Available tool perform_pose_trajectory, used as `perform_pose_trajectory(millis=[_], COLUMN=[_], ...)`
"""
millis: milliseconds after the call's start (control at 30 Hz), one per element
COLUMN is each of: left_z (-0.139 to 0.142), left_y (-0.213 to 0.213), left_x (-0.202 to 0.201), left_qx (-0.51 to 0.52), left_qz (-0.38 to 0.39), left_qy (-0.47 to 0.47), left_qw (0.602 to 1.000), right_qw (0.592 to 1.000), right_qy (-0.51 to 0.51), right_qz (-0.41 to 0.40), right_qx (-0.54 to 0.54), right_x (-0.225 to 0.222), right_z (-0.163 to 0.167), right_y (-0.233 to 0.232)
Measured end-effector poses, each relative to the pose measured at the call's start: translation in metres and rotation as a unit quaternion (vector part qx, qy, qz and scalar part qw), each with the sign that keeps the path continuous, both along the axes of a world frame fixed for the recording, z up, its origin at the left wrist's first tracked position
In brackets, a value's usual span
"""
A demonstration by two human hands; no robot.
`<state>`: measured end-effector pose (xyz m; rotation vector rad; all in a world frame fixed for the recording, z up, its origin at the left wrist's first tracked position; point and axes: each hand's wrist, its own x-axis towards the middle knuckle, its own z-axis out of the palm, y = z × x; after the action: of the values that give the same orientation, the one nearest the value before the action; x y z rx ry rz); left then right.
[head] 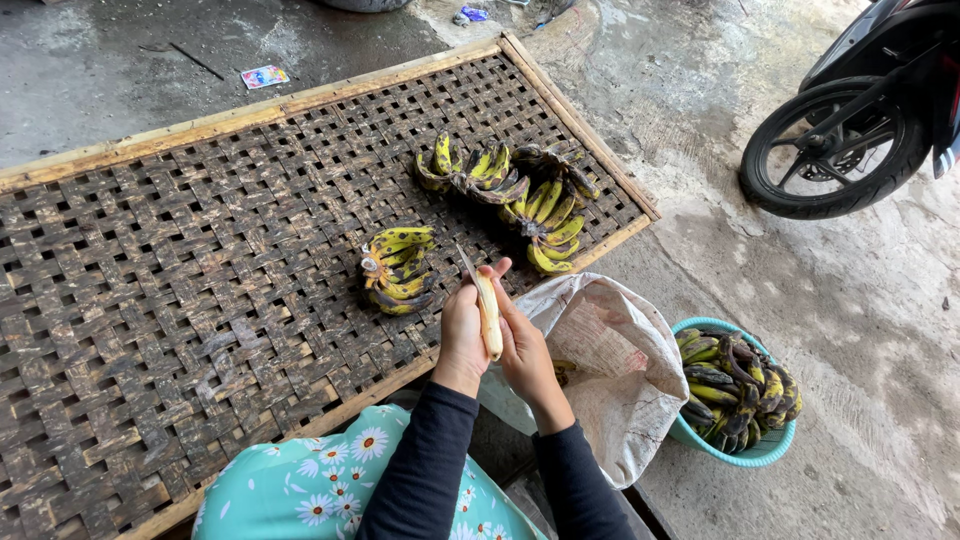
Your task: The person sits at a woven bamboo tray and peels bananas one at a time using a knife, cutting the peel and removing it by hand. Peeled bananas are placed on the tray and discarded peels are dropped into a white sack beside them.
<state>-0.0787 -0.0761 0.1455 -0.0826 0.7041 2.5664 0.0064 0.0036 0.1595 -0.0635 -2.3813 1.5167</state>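
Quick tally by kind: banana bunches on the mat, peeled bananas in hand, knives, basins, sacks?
Banana bunches on the woven mat: 3 (small bunch, two joined at the far edge)
Peeled banana in the hands: 1
Knife: 1
Teal basin of bananas: 1
White sack: 1
Total: 7

My woven bamboo rack (200, 290) rests on the concrete floor (760, 300). One banana bunch (400, 270) lies near its middle, more bananas (520, 190) at two o'clock. On the floor: basin (775, 450) at four, sack (610, 370) beside it.
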Motion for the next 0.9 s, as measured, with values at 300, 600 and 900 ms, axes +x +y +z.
perform_pose_trajectory(millis=[300,600,900], left_z=[0.016,-0.049,-0.098], left_y=[-0.031,-0.221,-0.425], left_x=[-0.053,-0.154,-0.082], left_qx=[-0.165,-0.519,-0.919], left_qz=[-0.158,-0.094,-0.023], left_qy=[0.086,0.169,-0.015], left_qw=[0.970,0.833,0.393], right_qw=[0.925,0.935,0.938], right_qy=[-0.017,0.199,0.104], right_qz=[-0.098,-0.081,0.160], right_qx=[0.366,0.282,0.290], right_x=[-0.021,-0.143,-0.270], right_z=[0.067,0.025,-0.096], right_y=[-0.007,-0.010,-0.038])
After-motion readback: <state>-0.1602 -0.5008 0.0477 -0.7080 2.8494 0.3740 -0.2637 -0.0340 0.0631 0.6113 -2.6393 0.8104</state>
